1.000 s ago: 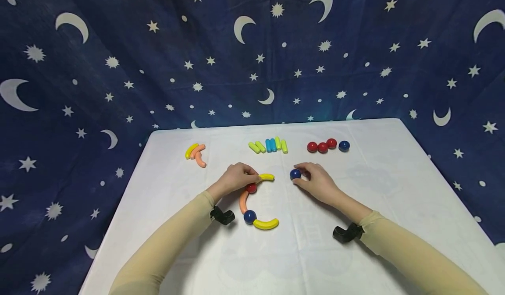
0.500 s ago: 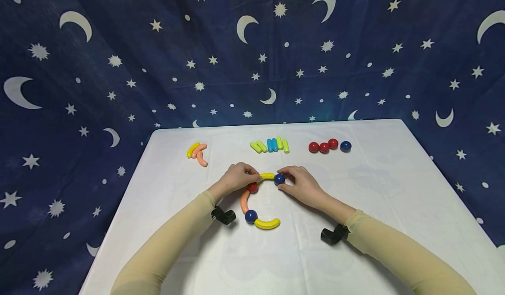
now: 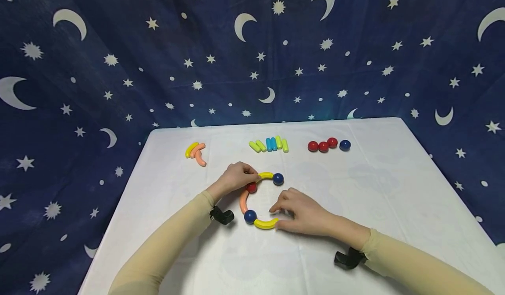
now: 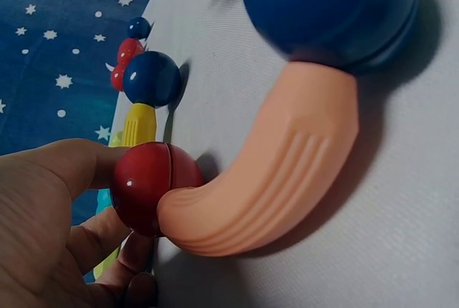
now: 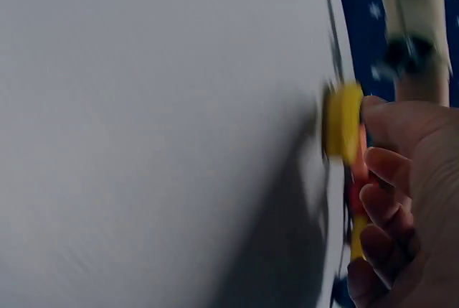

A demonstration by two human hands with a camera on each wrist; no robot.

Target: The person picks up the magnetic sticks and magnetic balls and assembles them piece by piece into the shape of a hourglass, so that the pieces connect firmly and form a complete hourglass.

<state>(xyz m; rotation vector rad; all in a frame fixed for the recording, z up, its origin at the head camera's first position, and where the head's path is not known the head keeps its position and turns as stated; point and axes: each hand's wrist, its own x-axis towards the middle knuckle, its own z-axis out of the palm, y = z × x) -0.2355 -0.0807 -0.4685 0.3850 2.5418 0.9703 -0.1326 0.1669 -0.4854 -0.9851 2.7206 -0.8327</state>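
A chain of toy balls and curved sticks lies on the white table in a C shape. My left hand (image 3: 238, 177) holds the red ball (image 4: 147, 186), thumb and fingers around it where the upper yellow curved stick (image 3: 267, 175) joins. That stick ends in a blue ball (image 3: 278, 179). From the red ball an orange curved stick (image 4: 265, 171) runs down to a second blue ball (image 4: 330, 6). The lower yellow curved stick (image 3: 265, 224) extends from there. At its free end is my right hand (image 3: 305, 214), thumb right at the tip, fingers spread apart from it.
Along the back lie yellow and orange curved sticks (image 3: 198, 152) at left, several short green and blue straight sticks (image 3: 271, 144) in the middle, and red balls (image 3: 323, 147) with one blue ball (image 3: 345, 145) at right. A starry dark cloth (image 3: 252, 67) hangs behind.
My right hand brought a blue ball leftward to the upper yellow stick's end, let it go there, and moved down to the lower yellow stick. The left hand stayed put.
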